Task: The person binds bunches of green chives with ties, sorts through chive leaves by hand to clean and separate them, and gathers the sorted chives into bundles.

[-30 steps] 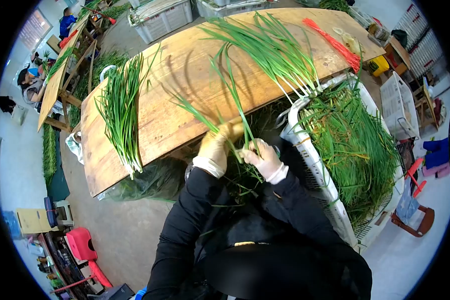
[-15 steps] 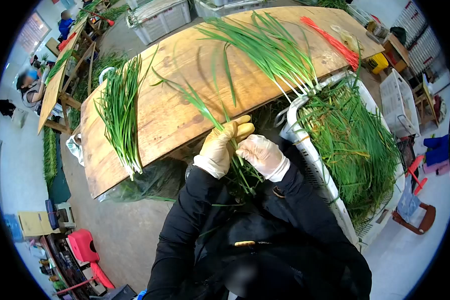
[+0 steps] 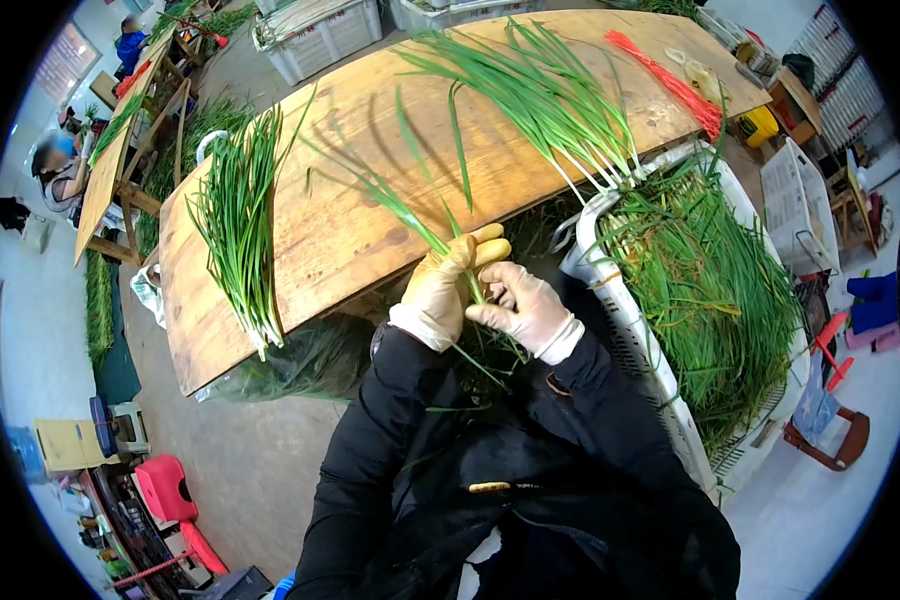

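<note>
My left hand, in a pale yellow glove, is closed around a few garlic chives. Their green leaves point up and left over the table edge. My right hand, gloved in whitish rubber, meets it from the right, its thumb and curled fingers at the lower ends of the same stalks. What exactly lies between those fingertips is partly hidden. Loose leaves hang below both hands. On the table, a bundle of garlic chives lies at left, and a spread-out bunch lies at back right with white ends toward the crate.
The wooden table curves in front of me. A white crate heaped with green leaves stands close on my right. Red ties lie at the table's far right. Another person sits at a far-left table.
My right hand has turned, its thumb and fingers parting somewhat, and stays beside the left. Some leaves beneath the hands have shifted. The left hand keeps its hold on the chives.
</note>
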A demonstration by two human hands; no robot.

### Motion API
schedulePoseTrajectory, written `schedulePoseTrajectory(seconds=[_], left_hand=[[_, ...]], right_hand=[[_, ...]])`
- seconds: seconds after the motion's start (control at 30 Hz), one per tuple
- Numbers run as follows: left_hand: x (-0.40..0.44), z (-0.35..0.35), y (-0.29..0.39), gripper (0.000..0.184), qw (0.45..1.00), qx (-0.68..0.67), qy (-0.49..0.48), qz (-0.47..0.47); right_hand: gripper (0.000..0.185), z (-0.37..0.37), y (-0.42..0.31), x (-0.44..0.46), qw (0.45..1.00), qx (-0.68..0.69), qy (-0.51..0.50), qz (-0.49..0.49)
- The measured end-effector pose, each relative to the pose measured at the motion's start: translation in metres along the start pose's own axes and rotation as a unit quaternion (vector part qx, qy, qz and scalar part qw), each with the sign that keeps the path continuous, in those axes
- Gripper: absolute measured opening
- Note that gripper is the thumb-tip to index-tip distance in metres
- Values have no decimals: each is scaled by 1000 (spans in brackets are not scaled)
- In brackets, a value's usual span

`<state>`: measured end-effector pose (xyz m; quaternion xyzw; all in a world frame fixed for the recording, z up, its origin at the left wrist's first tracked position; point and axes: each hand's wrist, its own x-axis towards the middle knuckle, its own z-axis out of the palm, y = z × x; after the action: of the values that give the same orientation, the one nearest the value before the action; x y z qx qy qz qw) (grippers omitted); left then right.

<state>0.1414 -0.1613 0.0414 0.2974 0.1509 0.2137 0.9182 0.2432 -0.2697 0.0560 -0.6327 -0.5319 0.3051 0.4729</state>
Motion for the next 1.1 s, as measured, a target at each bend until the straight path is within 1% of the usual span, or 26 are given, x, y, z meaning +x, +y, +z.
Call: schedulePoseTrajectory(seconds=[0.03, 0.07, 0.2, 0.23, 0.27, 0.33, 0.37, 0.4, 0.47, 0.5, 0.53, 0.57, 0.6, 0.63, 0.67, 0.7, 0.73, 0.8, 0.87, 0.9, 0.93, 0.97, 1.0, 1.03, 1.07, 1.1], left_hand=[[-2, 1, 3, 47, 1000, 5, -7, -4], [-4, 4, 6, 48, 1000, 9, -14, -8], [-5, 5, 5, 50, 999, 13, -34, -12], [-4, 7, 2, 51, 999, 15, -52, -6], [-3, 9, 1, 53, 997, 17, -70, 1], [-3, 12, 2, 55, 998, 5, -68, -4], [-3, 13, 1, 54, 998, 13, -56, -1], [-4, 13, 0, 53, 999, 21, -43, 1], [0, 8, -2, 47, 1000, -21, -19, 14], [0, 6, -1, 46, 1000, -7, -5, 20], [-1, 6, 0, 44, 1000, 6, 9, 26], [1, 3, 0, 44, 998, 26, 26, 42], [3, 0, 0, 43, 998, 24, 34, 43], [3, 1, 0, 44, 997, 31, 49, 45], [2, 3, 0, 44, 996, 38, 65, 48], [2, 4, -2, 44, 996, 38, 65, 48], [3, 5, -5, 44, 996, 29, 60, 50], [5, 8, -8, 42, 999, -16, 45, 24], [4, 10, -9, 48, 999, 24, 36, 29], [2, 12, -7, 48, 999, 25, 35, 28], [-2, 16, -1, 52, 1000, 16, 13, 15], [-6, 18, 4, 57, 1000, 7, -10, 3], [-9, 20, 7, 57, 1000, 7, -10, 2], [-11, 21, 9, 62, 999, 41, -22, 6], [-13, 20, 11, 67, 997, 75, -34, 8], [-11, 13, 10, 60, 997, 66, -47, 0]], right_hand=[[46, -1, 9, 1, 994, 93, -17, 59], [43, 0, 18, 2, 990, 134, -15, 50], [22, 1, 17, 2, 948, 271, -118, 121], [13, 4, 20, 1, 948, 285, -113, 86], [13, 5, 23, 0, 948, 285, -112, 86], [13, 7, 21, 1, 987, 139, -32, -75], [13, 1, 15, -1, 994, 75, -35, -75], [13, -1, 8, -4, 994, 76, -36, -75], [13, -3, 0, -12, 970, -109, -12, -218], [14, -6, 0, -21, 979, -29, -89, -182], [17, -12, -7, -25, 964, 48, -222, -137], [20, -21, -8, -27, 926, 80, -366, -50], [23, -29, -8, -26, 860, 111, -497, 38], [21, -36, -8, -24, 893, 78, -444, -20], [28, -38, -5, -22, 947, -37, -314, -49], [31, -32, -2, -20, 976, -98, -188, -44], [34, -24, -1, -16, 985, -158, -57, -39], [43, -8, 0, -7, 987, -132, 56, -74], [34, 5, 12, 3, 982, -110, 96, -122], [25, 4, 14, -2, 998, 56, 22, 12], [25, -1, 16, -1, 998, 56, 23, 11], [25, -9, 19, 1, 973, 212, -35, 90], [26, -14, 21, 2, 913, 361, -91, 165], [28, -15, 24, 2, 881, 440, -92, 149], [28, -15, 26, 1, 881, 440, -91, 148], [28, -16, 28, 0, 889, 427, -104, 126]])
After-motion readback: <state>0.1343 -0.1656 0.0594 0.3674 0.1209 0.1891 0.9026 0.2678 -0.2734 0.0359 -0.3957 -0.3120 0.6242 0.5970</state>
